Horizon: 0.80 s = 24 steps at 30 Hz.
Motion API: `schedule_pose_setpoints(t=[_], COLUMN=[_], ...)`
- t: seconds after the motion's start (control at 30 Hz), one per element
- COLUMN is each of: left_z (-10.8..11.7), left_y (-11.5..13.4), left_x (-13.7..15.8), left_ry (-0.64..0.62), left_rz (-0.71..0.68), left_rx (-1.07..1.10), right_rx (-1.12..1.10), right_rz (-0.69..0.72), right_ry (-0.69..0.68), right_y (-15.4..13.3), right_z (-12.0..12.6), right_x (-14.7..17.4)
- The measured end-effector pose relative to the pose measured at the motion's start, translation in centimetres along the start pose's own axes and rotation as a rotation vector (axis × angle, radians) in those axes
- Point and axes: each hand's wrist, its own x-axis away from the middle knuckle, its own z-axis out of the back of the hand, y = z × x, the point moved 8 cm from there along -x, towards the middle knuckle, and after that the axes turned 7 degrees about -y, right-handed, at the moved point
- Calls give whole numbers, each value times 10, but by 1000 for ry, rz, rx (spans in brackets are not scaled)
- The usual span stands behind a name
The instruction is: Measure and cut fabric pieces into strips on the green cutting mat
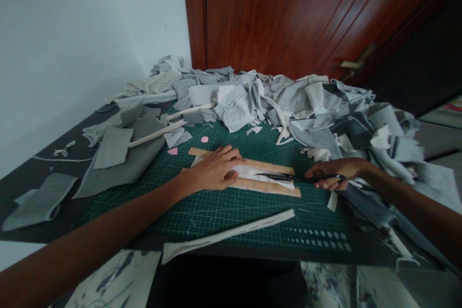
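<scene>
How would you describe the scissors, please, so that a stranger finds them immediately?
On the dark table, find the large green cutting mat. Near its middle lie two wooden rulers with white cloth showing between them; the right hand holds the scissors over this cloth. Unlike the grey and white scraps around, they are black.

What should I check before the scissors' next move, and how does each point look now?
1. Left hand steadying the work: ok, it rests over the rulers and cloth.
2. Scissors held: ok, in the right hand.
3. Blades away from the left hand: ok, a gap shows.
4. Blades gripping the cloth: cannot tell.
5. Mat free of loose pieces: not ok, a strip lies across its front.
</scene>
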Motion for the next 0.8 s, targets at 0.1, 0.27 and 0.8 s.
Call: schedule_pose_setpoints(t=[0.1,0.27,0.8], left_z=[0,0,0], left_y=[0,-1,0], left_x=[0,0,1], left_ry=[-1,-5,-1], left_rz=[2,10,-7], left_rx=[4,5,2], right_rx=[-54,-84,-40], right_rz=[-12,-25,-14], right_ry=[-29,-44,-99], right_y=[1,0,-18], right_z=[-6,-7,-8], right_x=[-1,-4,-24])
